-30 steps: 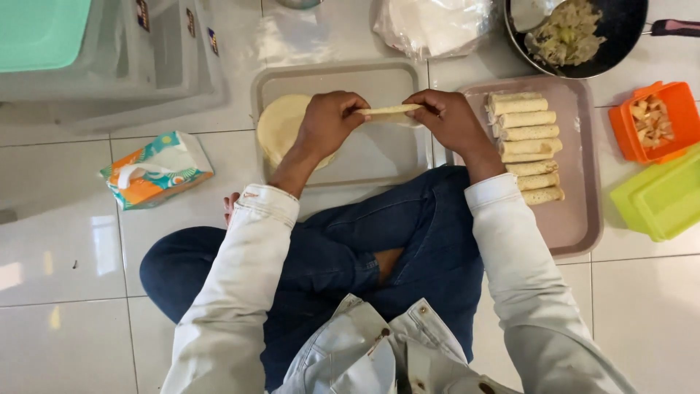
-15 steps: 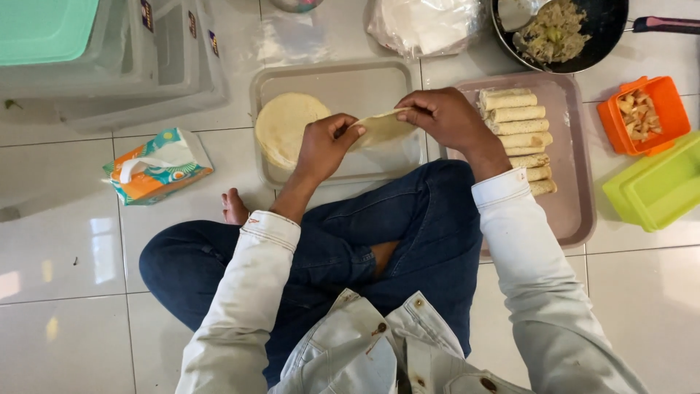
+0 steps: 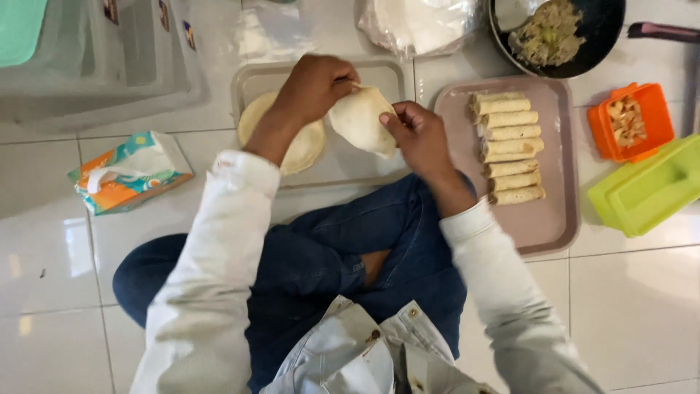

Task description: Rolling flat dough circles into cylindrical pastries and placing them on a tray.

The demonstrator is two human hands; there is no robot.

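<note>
White glazed floor tiles (image 3: 44, 248) carry the whole layout; the person sits cross-legged on them. Two trays lie ahead: a beige tray (image 3: 364, 171) directly in front and a pink tray (image 3: 554, 219) to the right, the latter bearing a column of rolled wraps (image 3: 510, 146). A dark pan of filling (image 3: 558, 33) stands beyond the pink tray. An orange container (image 3: 631, 120) and a lime-green lid (image 3: 645, 191) lie at the far right; a tissue pack (image 3: 127, 171) lies at the left.

A stack of flat round wrappers (image 3: 292, 149) rests on the left part of the beige tray. One single wrapper (image 3: 361, 120) is held above that tray, between the two hands, hanging slack with its long axis running from upper left to lower right.

The left hand (image 3: 313, 87) arches over from the left, fingers curled, pinching the upper left edge. The right hand (image 3: 419, 135) grips the right edge between thumb and fingers, wrist low. Both hands touch the wrapper; neither is nearer.
</note>
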